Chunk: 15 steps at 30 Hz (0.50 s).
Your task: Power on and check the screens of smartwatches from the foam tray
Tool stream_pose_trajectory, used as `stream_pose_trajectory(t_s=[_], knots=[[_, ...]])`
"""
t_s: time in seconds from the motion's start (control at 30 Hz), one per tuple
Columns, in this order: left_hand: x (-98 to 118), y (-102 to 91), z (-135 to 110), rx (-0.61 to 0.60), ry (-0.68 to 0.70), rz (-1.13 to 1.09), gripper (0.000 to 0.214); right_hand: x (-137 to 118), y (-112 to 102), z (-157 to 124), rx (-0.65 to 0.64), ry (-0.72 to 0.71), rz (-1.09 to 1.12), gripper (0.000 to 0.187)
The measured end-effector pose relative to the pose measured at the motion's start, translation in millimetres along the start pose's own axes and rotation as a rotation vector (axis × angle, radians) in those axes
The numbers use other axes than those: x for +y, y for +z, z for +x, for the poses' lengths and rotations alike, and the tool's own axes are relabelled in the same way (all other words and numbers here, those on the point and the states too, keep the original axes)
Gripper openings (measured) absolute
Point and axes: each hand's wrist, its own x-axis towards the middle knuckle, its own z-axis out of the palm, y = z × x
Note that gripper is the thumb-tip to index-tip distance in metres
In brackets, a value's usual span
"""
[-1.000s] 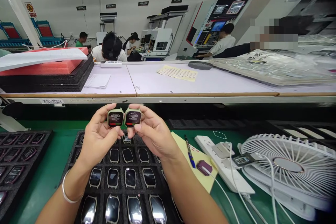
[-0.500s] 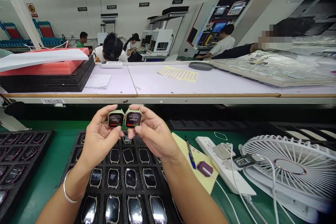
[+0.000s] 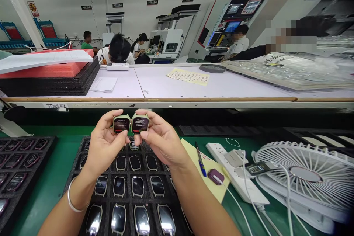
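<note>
Two small watch bodies with lit screens are held up side by side above the far edge of the black foam tray (image 3: 80,155): the left watch body (image 3: 121,124) is clamped between thumb and fingers of the left hand (image 3: 103,145), and the right watch body (image 3: 139,124) is clamped likewise in the right hand (image 3: 162,141). The inner edges of the two are touching or nearly so, screens tilted toward the wearer. More watch bodies are seated in the tray's pockets directly below, equally near either hand.

Two green-cased watches (image 3: 131,124), screens lit, side by side, touching.
</note>
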Motion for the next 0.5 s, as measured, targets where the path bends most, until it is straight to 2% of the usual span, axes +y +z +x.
stream_pose_trajectory(t_s=[0.3,0.5], knots=[[-1.2,-1.5,-1.8,-0.044,-0.008,-0.030,0.042,0.3,-0.2,0.3,0.031,0.001,-0.013,0.044],[-2.2,-2.6,-4.6,-0.073,-0.048,-0.096,0.035,0.3,0.7,0.5,0.099,0.022,-0.014,0.037]])
